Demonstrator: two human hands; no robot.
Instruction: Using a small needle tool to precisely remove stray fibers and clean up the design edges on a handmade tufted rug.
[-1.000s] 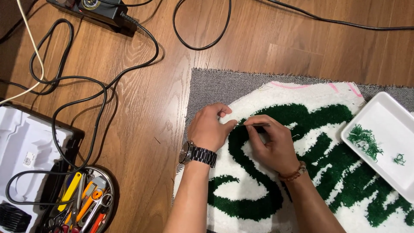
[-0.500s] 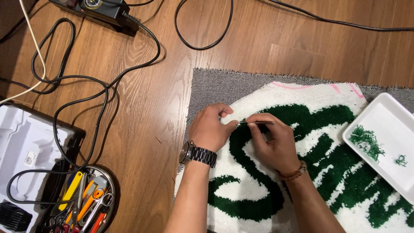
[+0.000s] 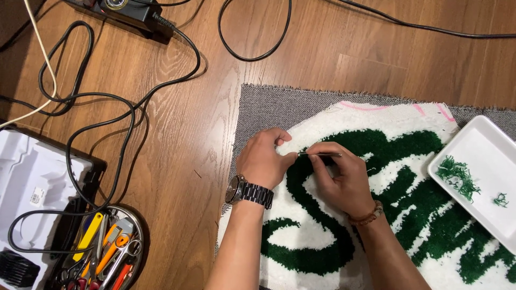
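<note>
A white tufted rug (image 3: 376,123) with thick green lines lies on grey backing cloth on the wooden floor. My left hand (image 3: 264,161), a metal watch on its wrist, presses on the rug's white pile with fingers curled, thumb near the green line. My right hand (image 3: 339,177), with a beaded bracelet, pinches thin metal tweezers (image 3: 320,154) whose tip points left at the pile beside my left thumb.
A white tray (image 3: 478,145) holding green yarn trimmings sits at the right on the rug. A round tin of hand tools (image 3: 105,252) and a white moulded case (image 3: 32,182) lie at lower left. Black cables (image 3: 107,107) loop across the floor.
The tweezers' tip has come a little closer to my left thumb. Both hands otherwise stay in place on the rug.
</note>
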